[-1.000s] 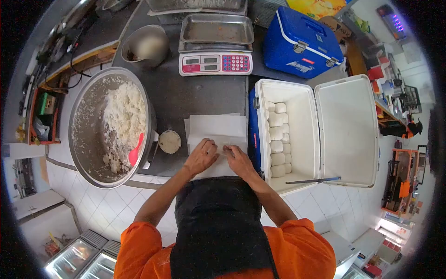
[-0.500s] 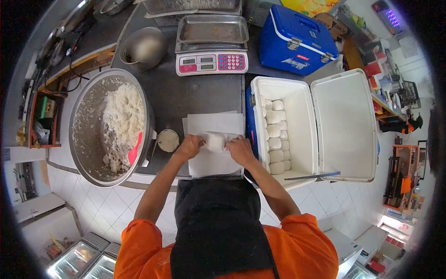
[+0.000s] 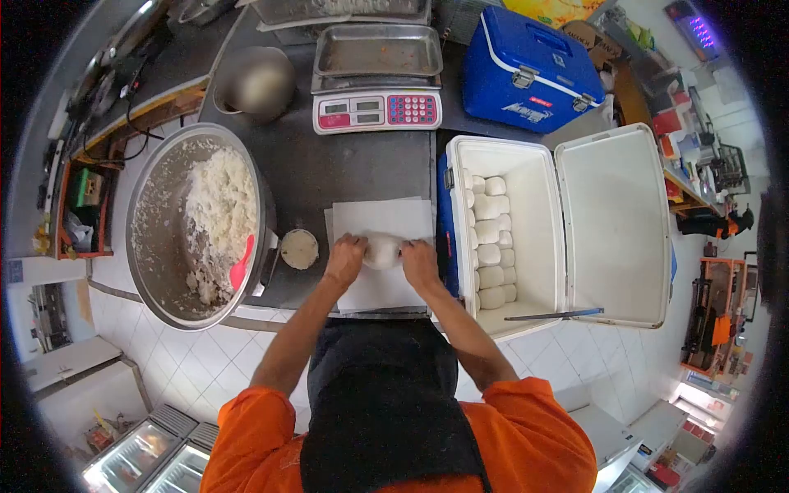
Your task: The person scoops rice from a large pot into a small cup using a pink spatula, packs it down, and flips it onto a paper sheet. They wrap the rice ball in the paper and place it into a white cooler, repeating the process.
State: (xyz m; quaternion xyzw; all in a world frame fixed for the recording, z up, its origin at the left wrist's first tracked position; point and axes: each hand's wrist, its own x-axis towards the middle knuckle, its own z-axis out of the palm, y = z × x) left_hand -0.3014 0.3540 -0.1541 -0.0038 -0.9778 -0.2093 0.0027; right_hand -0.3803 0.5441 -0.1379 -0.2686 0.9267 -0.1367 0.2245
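Note:
A white wrapped bundle [image 3: 382,250] lies on a stack of white paper sheets [image 3: 382,292] at the counter's front edge. At its left end, my left hand [image 3: 347,256] is closed with the fingers pinching the wrapper. My right hand [image 3: 420,261] pinches the wrapper at the right end. What is inside the bundle is hidden. Just left of the sheets stands a small round container of rice [image 3: 299,249]. Farther left is a large metal pot [image 3: 152,238] with cooked white rice [image 3: 220,197] and a red scoop [image 3: 241,263] in it.
An open cooler [image 3: 532,222] on the right holds several white wrapped bundles [image 3: 491,238] along its left side; its lid [image 3: 612,226] is swung right. Behind are a digital scale [image 3: 376,111] with a metal tray [image 3: 378,51], a bowl [image 3: 283,70] and a closed blue cooler [image 3: 530,74].
Both hands have turned and tightened at the ends of the bundle, with the fingers now more upright. The bundle stays on the paper sheets, and the view has shifted slightly.

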